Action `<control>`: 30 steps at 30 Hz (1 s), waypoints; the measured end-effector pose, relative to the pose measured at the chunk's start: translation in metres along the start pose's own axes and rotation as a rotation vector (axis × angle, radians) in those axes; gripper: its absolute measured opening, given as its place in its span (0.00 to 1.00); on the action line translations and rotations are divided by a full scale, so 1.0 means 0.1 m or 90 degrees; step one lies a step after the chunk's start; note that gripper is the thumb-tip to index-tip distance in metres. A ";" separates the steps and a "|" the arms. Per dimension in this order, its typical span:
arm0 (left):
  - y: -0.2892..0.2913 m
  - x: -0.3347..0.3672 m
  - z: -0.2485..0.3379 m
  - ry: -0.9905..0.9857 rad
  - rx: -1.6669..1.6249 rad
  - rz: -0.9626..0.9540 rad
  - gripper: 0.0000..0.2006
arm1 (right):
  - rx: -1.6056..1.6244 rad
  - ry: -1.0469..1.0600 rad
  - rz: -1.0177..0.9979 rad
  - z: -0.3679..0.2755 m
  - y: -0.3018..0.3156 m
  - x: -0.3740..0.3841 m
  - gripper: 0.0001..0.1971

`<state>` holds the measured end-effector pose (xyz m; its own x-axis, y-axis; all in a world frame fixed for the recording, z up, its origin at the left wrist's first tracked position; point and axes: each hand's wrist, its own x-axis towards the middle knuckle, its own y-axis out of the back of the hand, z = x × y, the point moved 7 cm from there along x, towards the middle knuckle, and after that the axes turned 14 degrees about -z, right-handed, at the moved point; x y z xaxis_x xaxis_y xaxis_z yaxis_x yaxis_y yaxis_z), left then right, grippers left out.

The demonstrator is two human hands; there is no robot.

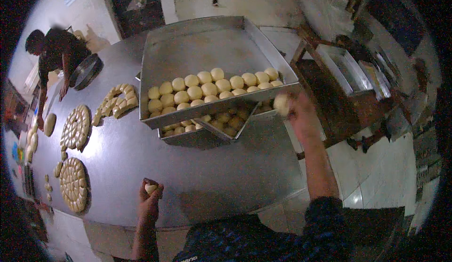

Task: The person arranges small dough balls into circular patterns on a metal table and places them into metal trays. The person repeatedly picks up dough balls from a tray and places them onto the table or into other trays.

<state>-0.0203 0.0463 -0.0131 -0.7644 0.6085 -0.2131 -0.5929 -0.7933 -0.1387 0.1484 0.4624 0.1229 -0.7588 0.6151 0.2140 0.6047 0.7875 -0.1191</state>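
My right hand (303,113) is raised at the near right corner of a large metal tray, its fingers closed on a pale dough ball (282,104); both are blurred by motion. Low over the table's near edge, my left hand (151,195) curls around another dough ball (151,188), partly hidden by the fingers. Rows of smooth round dough balls (195,92) fill the near part of the tray (197,38). The tray rests on top of other trays (207,137) that also hold dough balls, set at an angle beneath it.
On the metal table (197,168), two rounds of cut dough (74,184) and a partial ring (115,103) lie at left. Beyond them a person (61,55) leans over the table by a dark round pan (86,71). A wooden rack with trays (346,71) stands at right.
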 end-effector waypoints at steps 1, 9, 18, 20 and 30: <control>0.01 -0.01 -0.09 -0.015 -0.028 0.004 0.07 | -0.020 0.119 0.035 -0.31 -0.15 0.31 0.12; -0.08 0.15 -0.20 0.037 -0.091 -0.063 0.06 | -0.316 0.215 0.024 -0.57 -0.52 1.10 0.13; -0.29 0.25 0.41 0.172 0.225 -0.413 0.16 | -0.336 -0.062 -0.477 0.94 -2.65 -1.02 0.18; 0.32 0.54 0.39 0.066 0.274 -0.325 0.16 | -0.182 -0.332 -0.327 1.34 -2.18 -1.39 0.19; 3.31 2.65 0.75 -0.122 0.810 0.394 0.25 | -0.919 -0.124 -0.101 1.57 -2.31 -1.07 0.19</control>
<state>-0.4380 -0.0533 -0.0424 -0.9407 0.2517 0.2276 0.1016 -0.4311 0.8965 0.0520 0.2208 -0.0251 -0.7882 0.6153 -0.0138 0.1362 0.1963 0.9710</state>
